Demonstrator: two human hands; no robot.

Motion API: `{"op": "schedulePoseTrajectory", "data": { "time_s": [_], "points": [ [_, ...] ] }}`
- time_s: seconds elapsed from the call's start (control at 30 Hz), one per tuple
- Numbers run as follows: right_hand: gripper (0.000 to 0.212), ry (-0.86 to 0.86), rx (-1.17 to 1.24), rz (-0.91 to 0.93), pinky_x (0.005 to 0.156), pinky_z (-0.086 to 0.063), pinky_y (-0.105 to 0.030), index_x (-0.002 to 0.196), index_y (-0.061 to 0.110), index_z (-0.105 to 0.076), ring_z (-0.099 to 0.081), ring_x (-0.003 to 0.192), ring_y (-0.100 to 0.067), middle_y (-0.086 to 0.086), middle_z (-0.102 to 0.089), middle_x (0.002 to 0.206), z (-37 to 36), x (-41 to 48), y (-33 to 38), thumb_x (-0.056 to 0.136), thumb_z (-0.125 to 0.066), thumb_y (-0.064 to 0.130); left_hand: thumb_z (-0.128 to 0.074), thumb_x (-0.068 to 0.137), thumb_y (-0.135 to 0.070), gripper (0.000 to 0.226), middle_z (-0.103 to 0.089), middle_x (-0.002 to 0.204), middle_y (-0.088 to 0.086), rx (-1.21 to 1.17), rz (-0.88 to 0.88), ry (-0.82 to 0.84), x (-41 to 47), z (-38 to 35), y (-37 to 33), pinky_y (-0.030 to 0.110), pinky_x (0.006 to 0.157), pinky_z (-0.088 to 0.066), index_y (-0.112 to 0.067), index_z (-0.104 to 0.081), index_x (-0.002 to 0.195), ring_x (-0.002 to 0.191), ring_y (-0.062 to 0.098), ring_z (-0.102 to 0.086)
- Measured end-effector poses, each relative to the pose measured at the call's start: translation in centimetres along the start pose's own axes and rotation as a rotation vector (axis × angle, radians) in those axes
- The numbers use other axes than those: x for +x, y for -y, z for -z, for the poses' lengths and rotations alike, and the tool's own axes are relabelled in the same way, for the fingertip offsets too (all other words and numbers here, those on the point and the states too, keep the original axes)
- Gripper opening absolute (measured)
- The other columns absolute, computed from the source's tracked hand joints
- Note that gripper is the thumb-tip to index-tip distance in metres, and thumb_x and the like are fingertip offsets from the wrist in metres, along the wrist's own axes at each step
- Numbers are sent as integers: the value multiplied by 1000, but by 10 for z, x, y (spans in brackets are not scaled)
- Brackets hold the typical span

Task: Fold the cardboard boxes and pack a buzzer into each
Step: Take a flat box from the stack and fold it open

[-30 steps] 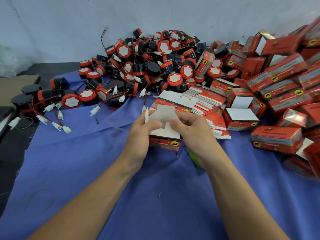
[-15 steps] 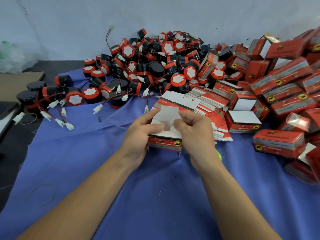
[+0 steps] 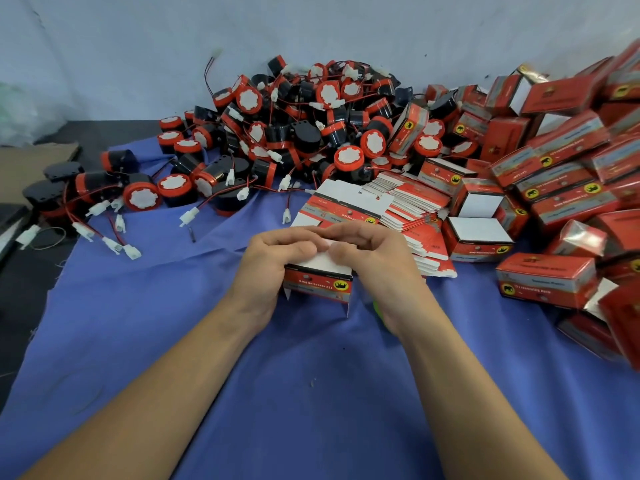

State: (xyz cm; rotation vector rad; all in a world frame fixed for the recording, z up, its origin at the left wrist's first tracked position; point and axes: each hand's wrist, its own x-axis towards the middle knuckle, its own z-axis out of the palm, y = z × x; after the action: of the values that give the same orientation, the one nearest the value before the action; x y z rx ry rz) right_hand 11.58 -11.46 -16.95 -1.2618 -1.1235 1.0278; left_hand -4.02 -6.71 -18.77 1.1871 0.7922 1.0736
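The left hand (image 3: 272, 259) and right hand (image 3: 379, 263) curl fingers (image 3: 294, 237) round red box (image 3: 318, 285), inside hidden.

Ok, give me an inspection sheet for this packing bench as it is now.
Surface: wrinkled blue cloth.
Job's things: red box in both hands, white flap under the fingers; flat box stack behind it; buzzer pile at back; folded boxes heaped right.
Clutter: brown cardboard sheet at far left.
Hands: left hand and right hand both grip the red box.
Cables: red leads with white plugs trail from the pile.
Surroundings: pale wall behind.
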Motion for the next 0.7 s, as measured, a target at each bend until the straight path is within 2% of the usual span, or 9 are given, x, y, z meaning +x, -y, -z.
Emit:
{"op": "schedulePoseTrajectory", "data": {
  "time_s": [0.1, 0.17, 0.23, 0.3, 0.4, 0.47, 0.5, 0.6, 0.7],
  "points": [
    [34, -41, -74, 10, 87, -61, -52, 97, 16, -77, -76, 91, -24, -1, -80, 94, -1, -2, 3, 81, -66, -12, -66, 77, 10, 42, -81, 97, 9, 51, -12, -32, 1, -4, -1, 30, 67, -61, -26, -85, 88, 85, 24, -77],
    [35, -84, -179, 30, 84, -62, -50, 94, 21, -77, -76, 89, -18, 5, -80, 91, -2, -3, 4, 79, -66, -9, -64, 80, 18, 52, -81, 94, 6, 119, -44, -68, 1, -6, -1, 28, 65, -60, -29, -84, 86, 84, 21, -77],
    [25, -115, -239, 28, 85, -61, -48, 92, 24, -79, -75, 88, -15, 8, -79, 88, -3, -4, 4, 82, -69, 3, -64, 83, 14, 47, -81, 92, 4, 138, -53, -99, -1, -8, 0, 27, 63, -59, -28, -84, 85, 82, 21, -77],
    [17, -119, -266, 14, 82, -59, -46, 87, 29, -80, -73, 87, -16, 8, -78, 84, -3, -4, 6, 94, -65, 28, -61, 91, 5, 38, -81, 95, 5, 78, -67, -127, -3, -10, 1, 26, 64, -59, -25, -84, 89, 83, 20, -77],
    [52, -56, -460, 13, 71, -50, -44, 81, 24, -77, -61, 74, -21, -2, -71, 73, 1, -5, 4, 105, -42, 54, -57, 95, -9, 27, -81, 98, 7, -31, -123, -175, -7, -12, -2, 26, 66, -59, -20, -81, 100, 86, 21, -76],
    [67, 48, -488, -13, 82, -52, -55, 91, 6, -74, -61, 82, -33, -15, -71, 86, 1, -6, 3, 102, -39, 62, -56, 90, -17, 25, -80, 94, 7, -48, -177, -212, -7, -13, -5, 27, 67, -59, -15, -79, 101, 84, 21, -76],
    [66, 77, -426, -36, 90, -51, -57, 96, 4, -74, -66, 91, -33, -15, -74, 93, 0, -6, 3, 98, -43, 62, -55, 89, -19, 26, -80, 91, 6, -39, -206, -233, -7, -13, -7, 26, 67, -58, -13, -78, 101, 82, 18, -75],
    [32, 114, -35, -108, 109, -46, -54, 101, 21, -80, -69, 113, -28, -4, -79, 106, -2, -4, 8, 88, -62, 44, -54, 95, -27, 27, -79, 95, -1, 0, -307, -306, -6, -8, -13, 23, 74, -56, -14, -76, 103, 87, 12, -73],
    [27, 141, 201, -52, 107, -49, -44, 105, 18, -80, -70, 107, -23, -7, -78, 108, -3, -5, 12, 79, -73, 25, -53, 96, -38, 35, -76, 118, 1, 20, -352, -355, -1, 0, -14, 37, 97, -55, -17, -74, 115, 114, 20, -69]
  ]
}}
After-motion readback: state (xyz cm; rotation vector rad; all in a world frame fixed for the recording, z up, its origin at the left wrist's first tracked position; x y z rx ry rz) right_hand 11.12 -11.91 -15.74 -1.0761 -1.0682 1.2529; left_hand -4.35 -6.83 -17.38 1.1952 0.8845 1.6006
